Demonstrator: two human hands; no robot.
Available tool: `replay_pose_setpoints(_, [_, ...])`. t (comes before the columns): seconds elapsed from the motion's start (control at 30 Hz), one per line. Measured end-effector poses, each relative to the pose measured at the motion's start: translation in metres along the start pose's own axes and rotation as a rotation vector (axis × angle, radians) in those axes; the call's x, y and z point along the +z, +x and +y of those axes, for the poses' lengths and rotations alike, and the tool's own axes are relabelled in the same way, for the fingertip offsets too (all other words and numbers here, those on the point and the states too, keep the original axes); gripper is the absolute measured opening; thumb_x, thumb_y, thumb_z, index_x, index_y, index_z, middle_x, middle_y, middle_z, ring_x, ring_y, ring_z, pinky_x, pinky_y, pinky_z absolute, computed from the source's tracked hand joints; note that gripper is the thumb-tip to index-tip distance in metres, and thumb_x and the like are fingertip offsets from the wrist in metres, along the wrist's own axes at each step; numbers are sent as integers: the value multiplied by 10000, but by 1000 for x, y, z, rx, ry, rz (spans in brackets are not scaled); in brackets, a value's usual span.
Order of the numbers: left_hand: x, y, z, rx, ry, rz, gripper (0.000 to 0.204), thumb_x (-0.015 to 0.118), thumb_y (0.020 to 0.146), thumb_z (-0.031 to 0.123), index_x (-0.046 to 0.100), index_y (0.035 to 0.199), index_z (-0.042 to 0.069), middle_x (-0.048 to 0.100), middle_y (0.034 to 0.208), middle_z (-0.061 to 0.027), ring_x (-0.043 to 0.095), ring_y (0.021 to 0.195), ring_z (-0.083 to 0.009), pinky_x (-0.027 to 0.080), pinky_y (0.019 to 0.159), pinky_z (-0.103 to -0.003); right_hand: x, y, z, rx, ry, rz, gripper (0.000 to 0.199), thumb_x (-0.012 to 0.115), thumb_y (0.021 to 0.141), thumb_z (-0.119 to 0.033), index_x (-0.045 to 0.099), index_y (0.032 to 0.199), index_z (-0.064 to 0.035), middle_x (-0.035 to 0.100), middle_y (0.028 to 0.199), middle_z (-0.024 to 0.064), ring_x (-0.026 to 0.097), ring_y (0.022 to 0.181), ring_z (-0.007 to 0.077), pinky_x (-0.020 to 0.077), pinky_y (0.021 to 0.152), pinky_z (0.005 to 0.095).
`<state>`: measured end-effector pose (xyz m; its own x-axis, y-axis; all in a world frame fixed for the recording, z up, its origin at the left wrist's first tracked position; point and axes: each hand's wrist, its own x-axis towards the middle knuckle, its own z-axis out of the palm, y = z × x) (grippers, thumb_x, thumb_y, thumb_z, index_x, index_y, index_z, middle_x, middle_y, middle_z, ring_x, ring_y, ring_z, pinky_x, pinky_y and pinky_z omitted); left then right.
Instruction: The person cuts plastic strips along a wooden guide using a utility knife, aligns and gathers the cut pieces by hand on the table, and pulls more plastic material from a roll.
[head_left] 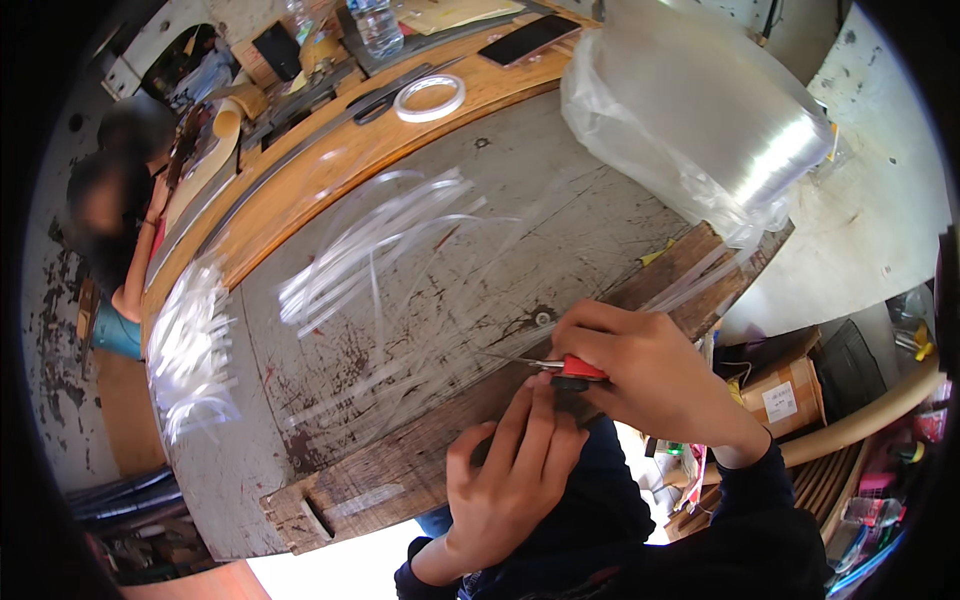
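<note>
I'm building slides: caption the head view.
Right hand holds a red-handled tool beside the left hand; clear strips lie on a worn table.

We record a small cutting tool [582, 367], red and black at the handle, near right, its thin metal blade pointing left; clear strips [690, 288] lie farther right.

Lighting is bright but uneven, its source out of view: the clear plastic roll [690, 85] carries hard white glare along its lower right side, the bundled plastic strips [190, 340] at far left wash toward white, and a patch below the bench [225, 495] is burnt out. Shadow gathers beneath the right hand [650, 375], and the dark sleeve [750, 505] loses detail. Fisheye distortion bows the bench edges inside a black surround; a co-worker's head [105, 195] is heavily blurred.
</note>
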<state>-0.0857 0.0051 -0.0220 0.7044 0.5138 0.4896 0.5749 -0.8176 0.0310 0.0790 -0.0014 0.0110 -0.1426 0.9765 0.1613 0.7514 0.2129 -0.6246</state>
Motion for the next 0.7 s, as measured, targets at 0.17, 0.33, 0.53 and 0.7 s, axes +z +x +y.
replay_pose_setpoints(0.17, [3,-2,-1,93,188,-24,225,615,773,300,531,853,107,605,1022,-32,584,912,-117,315,739,-328,-10,-13,13,103,-46,94,292,643,598,44,575,871,-33,552,890,82,580,768,290,484,663,340])
replay_pose_setpoints(0.33, [3,-1,2,118,257,-23,230,620,771,310,534,841,109,605,1043,-36,584,911,-115,310,737,-324,-56,-45,50,422,-110,373,267,598,701,41,528,953,-16,562,833,116,576,647,219,466,551,311])
replay_pose_setpoints(0.53, [3,-3,2,112,285,-34,225,621,771,308,536,834,110,602,1052,-41,582,916,-112,309,732,-317,-88,-78,96,670,49,555,191,586,774,-11,539,957,14,511,636,25,439,450,66,358,415,225])
replay_pose_setpoints(0.7, [1,-2,2,112,285,-43,230,627,766,312,541,830,109,598,1057,-42,582,919,-110,310,732,-312,-87,-76,99,663,239,529,165,588,780,-28,581,942,3,471,599,-24,415,460,50,341,411,217])
